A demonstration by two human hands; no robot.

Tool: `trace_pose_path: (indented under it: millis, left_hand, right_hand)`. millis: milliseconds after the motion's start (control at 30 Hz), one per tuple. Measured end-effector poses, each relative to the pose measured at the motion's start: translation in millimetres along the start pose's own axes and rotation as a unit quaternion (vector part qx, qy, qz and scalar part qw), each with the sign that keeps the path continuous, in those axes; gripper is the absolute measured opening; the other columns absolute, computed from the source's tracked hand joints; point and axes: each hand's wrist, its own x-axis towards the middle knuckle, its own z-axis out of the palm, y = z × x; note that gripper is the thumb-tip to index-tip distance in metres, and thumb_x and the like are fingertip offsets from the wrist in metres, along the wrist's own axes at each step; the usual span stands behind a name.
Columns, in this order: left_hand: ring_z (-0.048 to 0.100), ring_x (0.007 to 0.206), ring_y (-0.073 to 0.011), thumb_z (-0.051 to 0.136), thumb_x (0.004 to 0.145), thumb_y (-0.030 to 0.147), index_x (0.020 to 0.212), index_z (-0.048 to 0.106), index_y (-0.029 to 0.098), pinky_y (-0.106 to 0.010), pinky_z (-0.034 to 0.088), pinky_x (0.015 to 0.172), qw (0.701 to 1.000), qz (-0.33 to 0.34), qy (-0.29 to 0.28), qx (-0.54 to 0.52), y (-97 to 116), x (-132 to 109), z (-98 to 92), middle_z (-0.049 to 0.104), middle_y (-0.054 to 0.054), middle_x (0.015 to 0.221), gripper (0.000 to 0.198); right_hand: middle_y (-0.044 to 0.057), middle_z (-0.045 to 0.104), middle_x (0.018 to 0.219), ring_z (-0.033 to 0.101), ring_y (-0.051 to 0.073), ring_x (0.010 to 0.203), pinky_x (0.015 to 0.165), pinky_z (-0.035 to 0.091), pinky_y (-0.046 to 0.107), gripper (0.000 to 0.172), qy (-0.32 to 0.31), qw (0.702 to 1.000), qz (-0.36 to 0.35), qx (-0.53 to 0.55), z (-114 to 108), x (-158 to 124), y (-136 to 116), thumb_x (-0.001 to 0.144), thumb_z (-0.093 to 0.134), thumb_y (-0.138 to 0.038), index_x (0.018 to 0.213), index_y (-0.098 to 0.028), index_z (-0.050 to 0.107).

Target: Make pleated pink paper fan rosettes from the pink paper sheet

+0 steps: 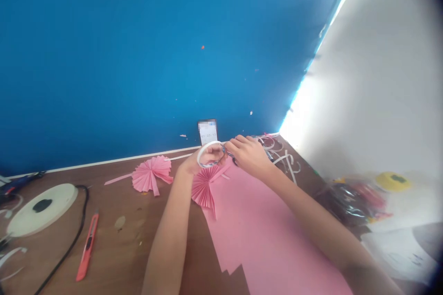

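A thin white hoop (200,153) with a bluish patterned part along its lower edge is in my left hand (216,153), whose fingers curl inside and around it. My right hand (249,153) meets it from the right, fingers bent and pinched together at the hoop's right side, where a bit of bluish patterned strip shows. What exactly the right fingertips hold is hidden. Below my left hand, a pleated pink paper fan (204,189) lies on a large pink sheet (270,230). Another pink pleated fan (150,175) rests to the left on the brown table (128,249).
A red box cutter (88,246) and a black cable (74,239) lie at left, beside a pale round disc (57,203). Tangled white strips (287,161) sit behind my right forearm. A phone (207,131) leans against the blue wall (138,55). Plastic-wrapped items (360,198) are at right.
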Motion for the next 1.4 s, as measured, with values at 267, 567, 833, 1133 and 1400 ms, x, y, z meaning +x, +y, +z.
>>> trace_pose_path:
  millis: [267, 567, 833, 1133, 1400]
  left_hand:
    - [0.049, 0.057, -0.0103, 0.068, 0.074, 0.036, 0.073, 0.058, 0.011, -0.023, 0.033, 0.057, 0.993, -0.026, 0.013, -0.112, -6, 3, 1.3, 0.055, -0.003, 0.062, 0.027]
    - [0.047, 0.053, -0.0099, 0.072, 0.069, 0.037, 0.075, 0.061, 0.012, -0.025, 0.034, 0.055, 0.983, -0.028, 0.025, -0.179, -11, 6, 8.5, 0.052, -0.002, 0.058, 0.028]
    - [0.043, 0.053, -0.0095, 0.071, 0.068, 0.037, 0.073, 0.058, 0.015, -0.026, 0.035, 0.057, 0.97, -0.03, 0.026, -0.242, -15, 11, 17.9, 0.047, 0.0, 0.057, 0.026]
    - [0.044, 0.055, -0.0081, 0.066, 0.075, 0.039, 0.074, 0.058, 0.013, -0.023, 0.034, 0.057, 0.986, -0.033, 0.057, -0.151, -8, 10, 8.6, 0.05, 0.0, 0.06, 0.027]
    - [0.054, 0.062, -0.0104, 0.064, 0.073, 0.028, 0.075, 0.063, 0.012, -0.024, 0.041, 0.063, 0.989, -0.061, 0.133, 0.025, -13, 7, -2.5, 0.06, -0.003, 0.069, 0.017]
  right_hand:
    - [0.003, 0.053, 0.069, 0.038, 0.018, 0.069, 0.062, 0.02, 0.032, 0.018, 0.112, 0.993, 0.008, -0.037, 7, -2, -2, 0.087, 0.042, -0.008, 0.076, -0.019, 0.052]
    - [0.006, 0.055, 0.072, 0.042, 0.018, 0.068, 0.067, 0.026, 0.033, 0.03, 0.129, 0.987, 0.092, 0.016, 28, -9, -13, 0.095, 0.028, -0.02, 0.08, -0.02, 0.055]
    - [0.006, 0.054, 0.067, 0.042, 0.018, 0.066, 0.066, 0.025, 0.034, 0.031, 0.133, 0.984, 0.117, 0.021, 25, -9, -12, 0.096, 0.028, -0.023, 0.082, -0.02, 0.055]
    - [0.005, 0.059, 0.07, 0.049, 0.017, 0.067, 0.061, 0.022, 0.031, 0.021, 0.097, 0.981, 0.168, 0.011, 17, -1, -20, 0.088, 0.036, -0.011, 0.077, -0.019, 0.052]
    - [0.004, 0.068, 0.082, 0.059, 0.017, 0.068, 0.052, 0.02, 0.027, 0.019, -0.114, 0.958, 0.236, 0.119, 13, 4, -12, 0.09, 0.041, -0.018, 0.1, -0.023, 0.056]
